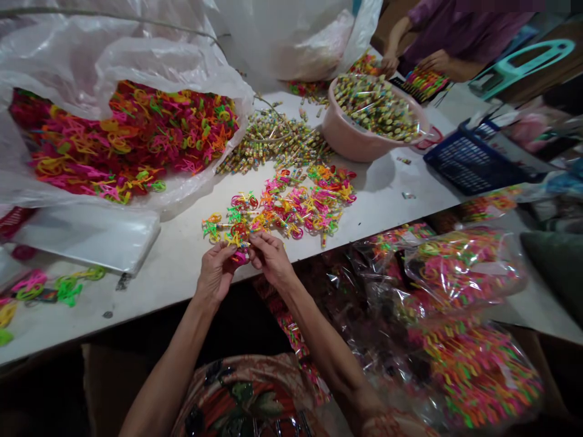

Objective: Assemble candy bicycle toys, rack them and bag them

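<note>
My left hand (pixel 217 267) and my right hand (pixel 269 258) meet at the table's front edge, fingers pinched round small plastic pieces, one of them magenta (pixel 240 257). Which piece each hand grips is partly hidden by the fingers. Just beyond them spreads a pile of bright plastic figures with small tubes (pixel 296 206). Behind that lies a heap of patterned short tubes (pixel 277 139). An open clear bag at the left holds many pink, orange and green plastic figures (pixel 173 130).
A pink basin (pixel 355 142) full of tubes stands at the back, near a person in purple (pixel 460 30) handling colourful pieces. Blue basket (pixel 473 158) at right; filled clear bags (pixel 469 267) below it. Flat plastic sleeves (pixel 91 233) lie left.
</note>
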The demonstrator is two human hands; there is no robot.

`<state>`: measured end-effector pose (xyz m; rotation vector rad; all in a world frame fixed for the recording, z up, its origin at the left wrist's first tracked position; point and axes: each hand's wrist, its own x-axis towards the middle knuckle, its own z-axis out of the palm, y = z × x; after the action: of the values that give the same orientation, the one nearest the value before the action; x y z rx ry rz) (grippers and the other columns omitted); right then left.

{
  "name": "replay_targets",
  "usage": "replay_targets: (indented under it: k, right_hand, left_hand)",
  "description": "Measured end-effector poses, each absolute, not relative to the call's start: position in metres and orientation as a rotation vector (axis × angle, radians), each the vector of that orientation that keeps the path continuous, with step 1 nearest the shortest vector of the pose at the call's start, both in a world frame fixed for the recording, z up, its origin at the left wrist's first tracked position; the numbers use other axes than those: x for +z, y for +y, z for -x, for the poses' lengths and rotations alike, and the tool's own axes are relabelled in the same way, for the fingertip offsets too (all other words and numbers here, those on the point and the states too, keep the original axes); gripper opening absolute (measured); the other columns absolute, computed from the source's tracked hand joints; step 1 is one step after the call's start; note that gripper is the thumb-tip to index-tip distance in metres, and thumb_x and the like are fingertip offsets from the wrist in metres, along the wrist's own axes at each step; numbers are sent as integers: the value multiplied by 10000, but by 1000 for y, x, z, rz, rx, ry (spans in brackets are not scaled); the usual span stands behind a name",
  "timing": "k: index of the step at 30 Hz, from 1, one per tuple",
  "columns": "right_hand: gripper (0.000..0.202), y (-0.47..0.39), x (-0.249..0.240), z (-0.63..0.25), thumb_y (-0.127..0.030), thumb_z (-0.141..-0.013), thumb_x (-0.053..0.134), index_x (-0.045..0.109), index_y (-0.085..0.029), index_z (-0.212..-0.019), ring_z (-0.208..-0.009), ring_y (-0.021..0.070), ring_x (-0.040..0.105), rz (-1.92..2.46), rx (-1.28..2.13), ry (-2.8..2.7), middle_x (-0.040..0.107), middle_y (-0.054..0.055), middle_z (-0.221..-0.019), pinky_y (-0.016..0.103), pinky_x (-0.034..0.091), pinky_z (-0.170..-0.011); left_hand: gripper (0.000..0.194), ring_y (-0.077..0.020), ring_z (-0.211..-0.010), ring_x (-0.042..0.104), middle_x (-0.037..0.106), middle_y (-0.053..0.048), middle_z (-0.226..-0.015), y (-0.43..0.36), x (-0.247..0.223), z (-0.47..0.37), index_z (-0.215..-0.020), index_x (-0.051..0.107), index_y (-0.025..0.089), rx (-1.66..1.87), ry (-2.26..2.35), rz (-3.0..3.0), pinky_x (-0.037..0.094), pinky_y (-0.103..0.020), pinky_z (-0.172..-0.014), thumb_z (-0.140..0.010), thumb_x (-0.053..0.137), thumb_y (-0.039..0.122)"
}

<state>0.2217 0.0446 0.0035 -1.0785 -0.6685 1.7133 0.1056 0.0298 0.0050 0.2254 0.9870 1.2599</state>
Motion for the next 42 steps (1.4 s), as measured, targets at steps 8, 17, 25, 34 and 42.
replay_targets:
  k: [8, 17, 25, 34, 42]
  right_hand:
    - [369, 41, -2, -222, -450, -629, 767, 517, -178, -640, -307, 15, 322, 1023, 1900, -633, 505, -88, -428, 161, 190, -329]
    - [374, 31, 4, -215, -496, -680, 722, 514, -187, -656, -366, 29, 345, 1126, 1613, -737, 485, -84, -475, 172, 225, -362]
    - [365, 29, 3, -208, -517, -794, 590, 487, -202, -641, -451, 68, 351, 1376, 1282, -1054, 434, -70, -508, 201, 289, -430]
    - [350, 32, 0, -253, -479, -887, 498, 643, -214, -1062, -904, 209, 609, 1484, 857, -1620, 626, 94, -1037, 340, 509, -763]
    - [483, 39, -79, -261, -441, -882, 521, 541, -271, -1334, -1356, 365, 332, 1360, -186, -2232, 454, 153, -1422, 611, 256, -1059]
  left_hand:
    - [205, -83, -521, 577, 649, 6, -615, 28, 1, -97, -666, 614, 132, 1135, 914, -203, 501, -200, -530, -526, 762, 150]
    - [284, -98, -498, 579, 657, -2, -581, 22, 4, -99, -602, 599, 137, 1155, 1022, -220, 514, -241, -544, -463, 834, 216]
    - [333, -98, -475, 575, 644, 18, -550, 21, 1, -98, -610, 620, 144, 1206, 1138, -305, 516, -254, -558, -428, 861, 286]
    - [232, -136, -566, 604, 664, -17, -676, 38, -15, -109, -765, 660, 161, 1270, 1182, -689, 523, -275, -586, -659, 748, 348]
    - [414, -275, -1244, 489, 571, -127, -1318, 60, -31, -106, -1249, 585, 201, 1129, 1793, -1686, 371, -459, -1085, -839, 550, 246]
